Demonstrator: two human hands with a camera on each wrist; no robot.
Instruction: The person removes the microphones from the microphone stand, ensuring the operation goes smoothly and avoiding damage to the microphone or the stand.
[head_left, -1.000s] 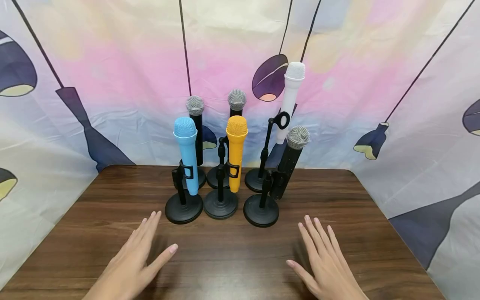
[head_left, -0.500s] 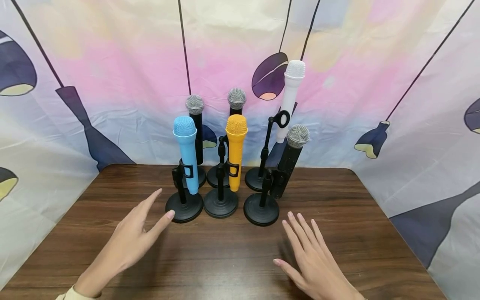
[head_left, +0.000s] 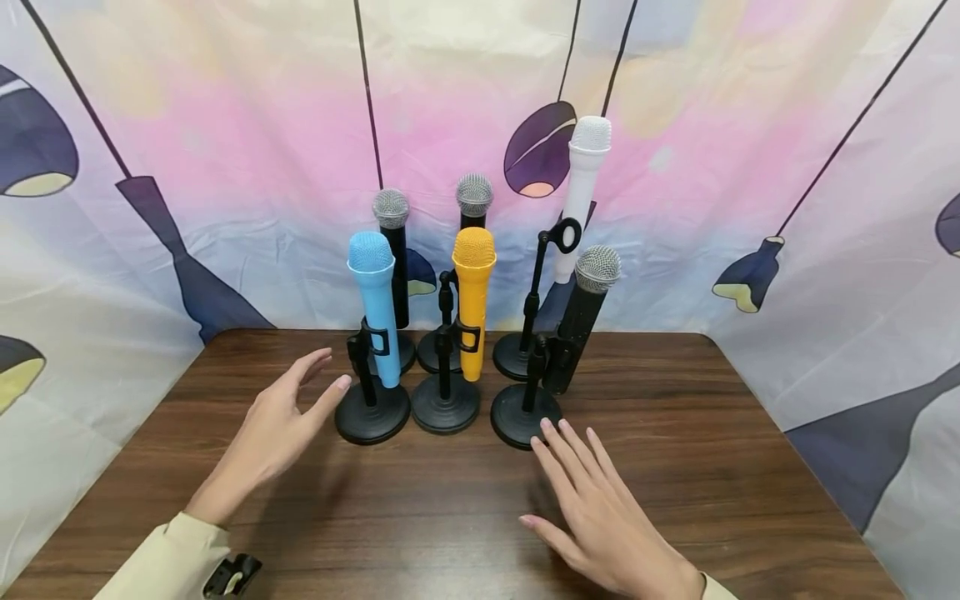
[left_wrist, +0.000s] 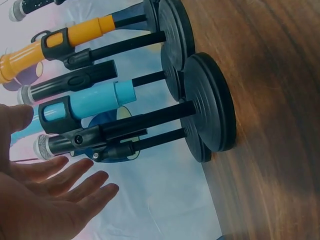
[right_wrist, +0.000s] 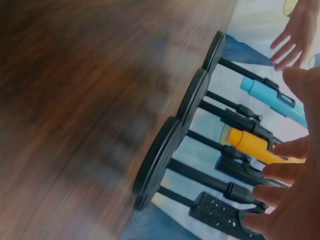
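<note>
Several microphones stand in black round-based desk stands. At front left is a blue microphone (head_left: 377, 308); my left hand (head_left: 273, 427) hovers just left of it, thumb and fingers spread apart, holding nothing. The left wrist view shows the blue microphone (left_wrist: 97, 100) beyond the thumb. An orange microphone (head_left: 472, 308) is at front middle, and a black one with a silver head (head_left: 581, 321) leans at front right. My right hand (head_left: 596, 508), fingers extended and empty, is over the table, fingertips right at the front-right stand's base (head_left: 517, 417) in the head view.
Behind the front row stand two black microphones with silver heads, one at left (head_left: 392, 212), one at middle (head_left: 474, 198), and a white microphone (head_left: 581, 183) at right. A printed cloth (head_left: 300, 125) hangs behind the brown wooden table (head_left: 420, 517).
My left hand has risen and moved forward toward the blue microphone, its fingers bending somewhat. The right hand has shifted left and forward toward the front-right stand. The microphones have stayed put.
</note>
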